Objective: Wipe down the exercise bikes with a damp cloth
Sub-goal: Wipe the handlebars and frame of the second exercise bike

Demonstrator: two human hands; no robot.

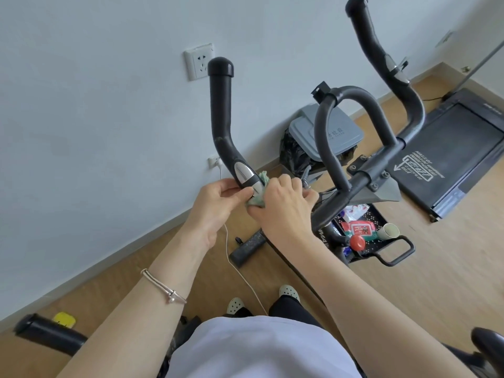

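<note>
cloth (pixel 263 177) mostly hidden; far handlebar (pixel 365 25) tip cut off.

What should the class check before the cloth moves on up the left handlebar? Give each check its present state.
1. Cloth against handlebar: ok.
2. Right hand grips cloth: ok.
3. Left hand pinches cloth: ok.
4. Cloth damp: cannot tell.
5. Handlebar above sensor unobstructed: ok.
6. Cable away from shoes: not ok, it runs between them.
</note>
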